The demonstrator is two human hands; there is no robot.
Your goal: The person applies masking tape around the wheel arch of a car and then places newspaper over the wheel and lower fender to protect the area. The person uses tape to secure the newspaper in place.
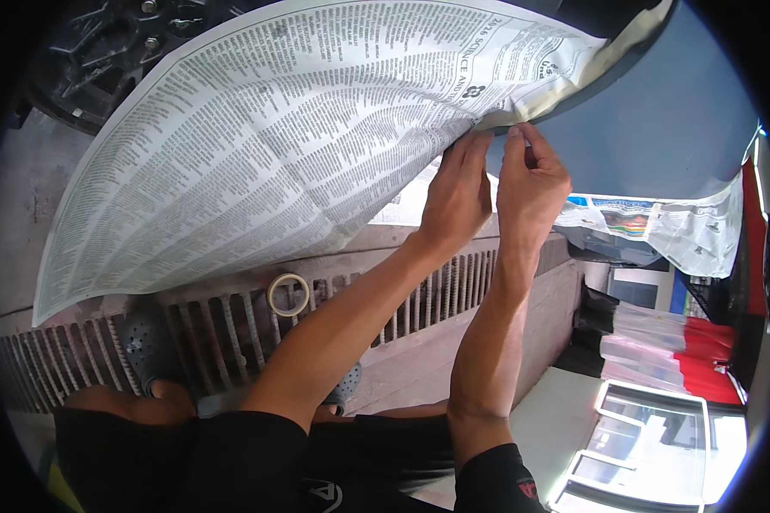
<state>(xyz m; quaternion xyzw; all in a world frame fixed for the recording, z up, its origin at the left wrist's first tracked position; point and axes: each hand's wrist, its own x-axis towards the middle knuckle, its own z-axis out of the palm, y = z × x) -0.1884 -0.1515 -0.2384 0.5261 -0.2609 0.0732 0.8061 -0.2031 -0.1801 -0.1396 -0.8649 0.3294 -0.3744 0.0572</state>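
Note:
A large printed newspaper sheet [257, 162] hangs and curls down on the left. Its upper right edge carries a pale strip of masking tape [565, 90], which follows the dark rim of a smooth blue-grey panel [650, 120]. My left hand [460, 192] is at the sheet's lower edge near the tape, fingers close together and tips partly hidden by the paper. Just to its right, my right hand [532, 175] pinches at the tape's lower end, thumb and forefinger meeting at the panel's rim. What lies between the fingertips is small and partly covered.
A masking tape roll [288, 295] rests by a slotted floor grate [231, 333], near my foot in a dark clog [148, 346]. More newspaper [693, 227] hangs below the panel. Black wheel-like metal part [103, 51] stands upper left; a white-framed window panel [642, 445] is lower right.

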